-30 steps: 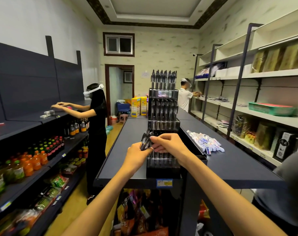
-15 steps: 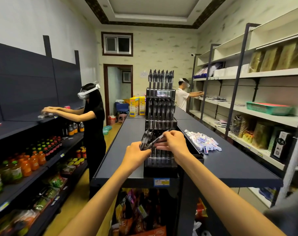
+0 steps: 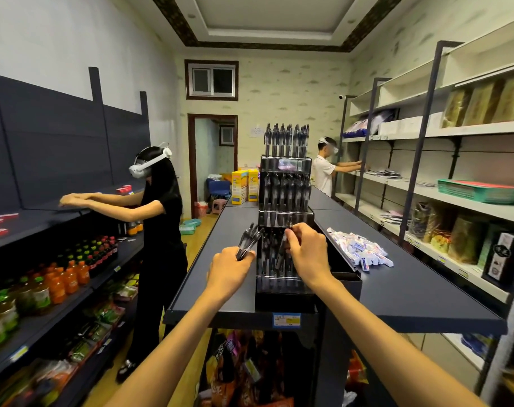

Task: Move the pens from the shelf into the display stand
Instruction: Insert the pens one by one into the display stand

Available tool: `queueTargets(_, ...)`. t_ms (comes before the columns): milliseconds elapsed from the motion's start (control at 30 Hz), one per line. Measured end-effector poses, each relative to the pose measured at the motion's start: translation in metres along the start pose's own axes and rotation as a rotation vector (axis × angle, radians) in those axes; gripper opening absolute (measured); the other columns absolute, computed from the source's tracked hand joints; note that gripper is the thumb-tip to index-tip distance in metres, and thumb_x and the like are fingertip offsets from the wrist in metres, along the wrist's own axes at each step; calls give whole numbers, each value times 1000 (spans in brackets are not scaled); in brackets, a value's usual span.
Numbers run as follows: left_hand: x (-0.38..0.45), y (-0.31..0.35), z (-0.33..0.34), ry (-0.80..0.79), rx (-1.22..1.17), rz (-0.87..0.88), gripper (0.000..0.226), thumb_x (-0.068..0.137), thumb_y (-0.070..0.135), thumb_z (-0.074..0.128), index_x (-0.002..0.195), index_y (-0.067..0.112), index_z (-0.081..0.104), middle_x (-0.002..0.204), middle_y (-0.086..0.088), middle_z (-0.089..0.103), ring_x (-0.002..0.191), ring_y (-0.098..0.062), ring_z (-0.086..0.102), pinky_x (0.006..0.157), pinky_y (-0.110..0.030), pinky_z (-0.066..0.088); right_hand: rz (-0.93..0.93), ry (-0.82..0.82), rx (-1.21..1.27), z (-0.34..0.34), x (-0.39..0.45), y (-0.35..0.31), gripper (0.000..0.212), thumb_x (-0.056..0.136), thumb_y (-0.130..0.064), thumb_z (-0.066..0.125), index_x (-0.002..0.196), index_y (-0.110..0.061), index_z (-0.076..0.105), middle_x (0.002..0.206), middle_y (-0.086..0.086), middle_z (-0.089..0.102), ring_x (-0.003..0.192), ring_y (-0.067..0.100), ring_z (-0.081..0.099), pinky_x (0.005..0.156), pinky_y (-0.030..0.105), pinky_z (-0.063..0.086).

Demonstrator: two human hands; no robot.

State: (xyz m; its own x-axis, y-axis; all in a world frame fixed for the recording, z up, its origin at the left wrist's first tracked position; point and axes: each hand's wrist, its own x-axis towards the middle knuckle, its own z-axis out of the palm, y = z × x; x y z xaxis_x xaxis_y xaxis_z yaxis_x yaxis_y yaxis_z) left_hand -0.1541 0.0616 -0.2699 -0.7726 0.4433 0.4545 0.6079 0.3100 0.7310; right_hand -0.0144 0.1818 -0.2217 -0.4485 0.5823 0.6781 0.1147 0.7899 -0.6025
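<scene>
A tall black tiered display stand [image 3: 285, 218] stands at the near end of the dark grey shelf top [image 3: 220, 259]. Rows of black pens fill its upper tiers. My left hand [image 3: 229, 270] grips a bundle of black pens [image 3: 248, 240] just left of the stand, their tips fanning up and to the right. My right hand [image 3: 307, 252] pinches a single black pen [image 3: 284, 245] and holds it upright over the stand's lowest tier, among pens standing there.
A heap of small white packets [image 3: 360, 249] lies on the shelf top right of the stand. A person in black [image 3: 159, 218] works at the left shelves with drink bottles [image 3: 59, 280]. Another person [image 3: 324, 171] stands at the far right shelves. Yellow boxes [image 3: 244, 186] sit further back.
My right hand has pulled one pen away from the bundle in my left hand and carried it right, down to the stand's lowest tier. The two hands are now apart.
</scene>
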Motion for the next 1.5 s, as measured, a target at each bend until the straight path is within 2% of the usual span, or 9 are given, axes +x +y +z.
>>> queueTargets(167, 1, 5, -3, 7, -21, 28, 27, 77, 49, 53, 55, 33, 50, 44, 12, 44, 42, -9, 34, 48, -29, 31, -31, -39, -27, 9, -1, -3, 17, 101, -23, 61, 104, -8, 70, 79, 0, 71, 69, 9, 66, 65, 31, 58)
queueTargets(300, 1, 10, -9, -16, -53, 34, 31, 80, 44, 57, 53, 31, 49, 43, 11, 44, 45, -12, 37, 50, -31, 33, -33, -44, -91, 13, 1, -4, 19, 100, -27, 64, 101, -10, 73, 80, 1, 73, 67, 8, 62, 59, 9, 40)
queueTargets(500, -4, 16, -16, -45, -94, 28, 38, 85, 33, 61, 49, 31, 48, 42, 10, 40, 48, -14, 36, 52, -32, 30, -19, -170, -235, 16, 2, 1, 25, 97, -28, 66, 90, -6, 75, 81, 9, 73, 80, 24, 69, 77, 35, 55)
queueTargets(733, -9, 22, -18, -121, -83, 17, 39, 86, 34, 63, 49, 32, 49, 41, 12, 42, 51, -15, 39, 52, -32, 29, 61, -236, -327, 8, -8, -1, 31, 92, -38, 70, 76, -13, 77, 73, 3, 73, 74, 19, 69, 72, 32, 56)
queueTargets(933, -13, 33, -13, -182, -98, 16, 42, 90, 36, 65, 55, 21, 46, 46, 9, 46, 53, -15, 44, 53, -33, 31, 318, -361, 467, -12, -6, -19, 15, 94, -19, 69, 91, -6, 76, 82, 10, 77, 73, 21, 73, 75, 39, 63)
queueTargets(1133, -19, 45, -6, -242, -101, 76, 26, 94, 34, 63, 79, 14, 68, 71, -5, 68, 63, -17, 58, 57, -32, 42, 301, -384, 568, -16, -9, -15, 25, 88, -38, 77, 92, -14, 79, 88, 4, 78, 81, 14, 74, 73, 25, 58)
queueTargets(1267, -21, 48, -5, -250, -103, 112, 26, 95, 35, 63, 82, 14, 69, 74, -6, 70, 66, -16, 61, 60, -32, 47, 323, -350, 633, -15, -9, -9, 21, 90, -35, 75, 89, -15, 79, 90, 4, 79, 80, 12, 73, 72, 24, 58)
queueTargets(1400, -20, 49, -6, -254, -142, 119, 24, 95, 35, 64, 78, 18, 68, 64, 4, 64, 54, -2, 54, 48, -13, 38, 386, -308, 689, -13, -6, -6, 19, 97, -25, 67, 100, -8, 76, 93, 7, 79, 88, 19, 77, 74, 28, 62)
queueTargets(1500, -16, 50, -7, -264, -99, 119, 26, 95, 31, 63, 79, 12, 71, 66, -1, 67, 57, -6, 54, 50, -16, 37, 448, -240, 756, -7, -2, -9, 18, 100, -14, 59, 99, 0, 71, 90, 15, 77, 83, 26, 77, 73, 34, 64)
